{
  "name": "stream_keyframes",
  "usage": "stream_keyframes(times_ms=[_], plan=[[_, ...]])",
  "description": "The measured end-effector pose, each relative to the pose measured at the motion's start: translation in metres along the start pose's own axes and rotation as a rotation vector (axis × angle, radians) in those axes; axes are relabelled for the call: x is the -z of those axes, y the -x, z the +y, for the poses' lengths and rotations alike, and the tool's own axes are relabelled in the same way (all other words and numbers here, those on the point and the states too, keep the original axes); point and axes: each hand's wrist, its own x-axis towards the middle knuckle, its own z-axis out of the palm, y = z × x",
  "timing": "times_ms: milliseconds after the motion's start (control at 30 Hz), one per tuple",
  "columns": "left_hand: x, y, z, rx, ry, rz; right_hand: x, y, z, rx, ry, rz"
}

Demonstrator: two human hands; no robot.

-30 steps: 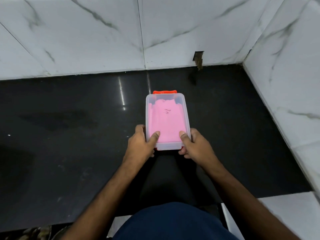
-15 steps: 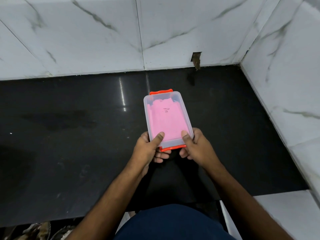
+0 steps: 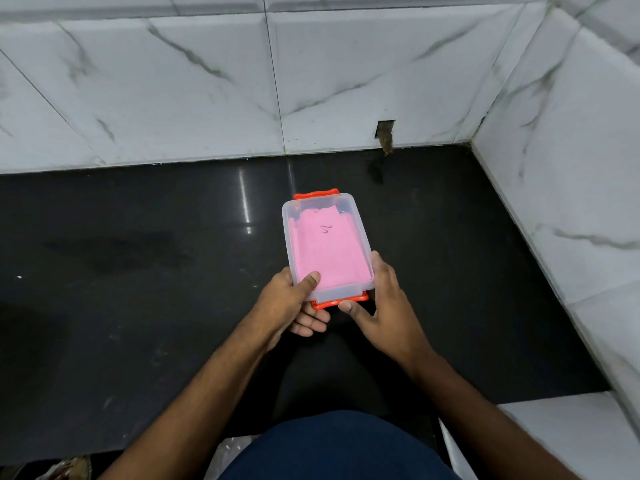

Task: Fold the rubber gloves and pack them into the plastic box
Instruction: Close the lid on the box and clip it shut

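Observation:
A clear plastic box (image 3: 343,204) with a lid and orange clips at both short ends is held above the black counter. Folded pink rubber gloves (image 3: 327,247) lie flat inside it and show through the lid. My left hand (image 3: 287,301) grips the box's near left corner, thumb on the lid and fingers underneath. My right hand (image 3: 382,306) lies along the box's right side, with its thumb tip against the near orange clip (image 3: 329,303).
The black polished counter (image 3: 138,271) stretches left and right, bounded by white marble wall tiles behind and on the right. A small notch (image 3: 385,133) is cut in the back wall. White ledge (image 3: 554,438) sits at lower right.
The box has been lifted off the counter and drawn toward me. My right thumb left the lid and now touches the near orange clip.

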Motion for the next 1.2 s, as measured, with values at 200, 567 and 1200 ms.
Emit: stream_keyframes(times_ms=[200,567,1200], plan=[[-0.008,-0.003,0.007,0.013,-0.05,0.023,-0.009,0.004,-0.002,-0.035,-0.212,0.116],[-0.016,-0.016,0.023,0.031,-0.085,0.044,-0.007,-0.011,0.002,-0.084,-0.239,0.17],[-0.028,-0.076,0.08,-0.633,-1.297,0.13,0.066,-0.116,0.016,-0.396,0.142,0.192]])
